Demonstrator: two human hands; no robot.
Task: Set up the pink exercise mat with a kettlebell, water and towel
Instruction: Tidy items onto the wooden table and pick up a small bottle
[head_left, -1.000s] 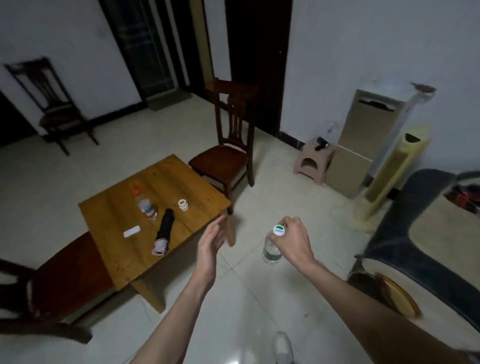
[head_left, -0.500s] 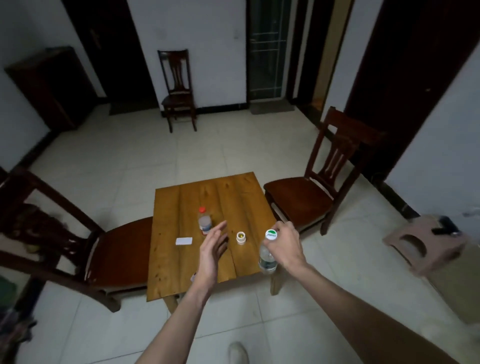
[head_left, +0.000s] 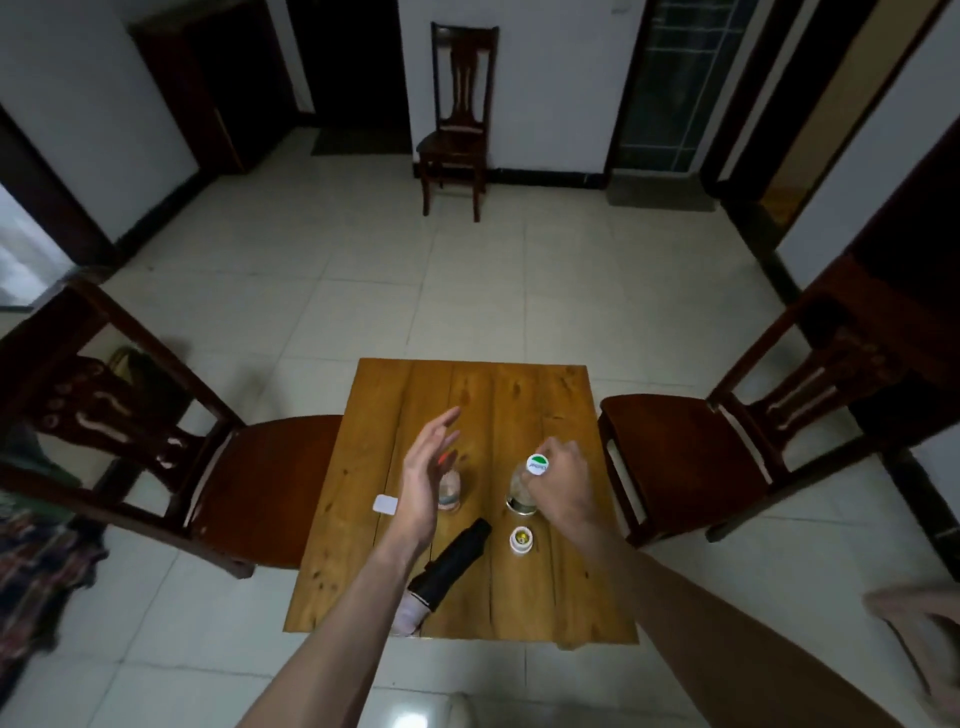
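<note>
A square wooden table (head_left: 545, 395) stands between two dark chairs, and over it the right hand (head_left: 563, 486) has its fingers (head_left: 551, 448) curled around the neck of a clear water bottle (head_left: 522, 491), whose white-and-green cap shows just left of the knuckles. The left hand (head_left: 426, 478) hovers with its fingers spread and empty, partly covering a second, red-capped bottle (head_left: 450, 491) beside a black folded umbrella (head_left: 453, 564).

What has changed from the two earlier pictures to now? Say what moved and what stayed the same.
The view swung left until the wooden table lies straight ahead. The right hand carried its water bottle from above the floor to above the table. The grip near the cap stayed; the left hand stayed open and empty. The table's items stayed put.
</note>
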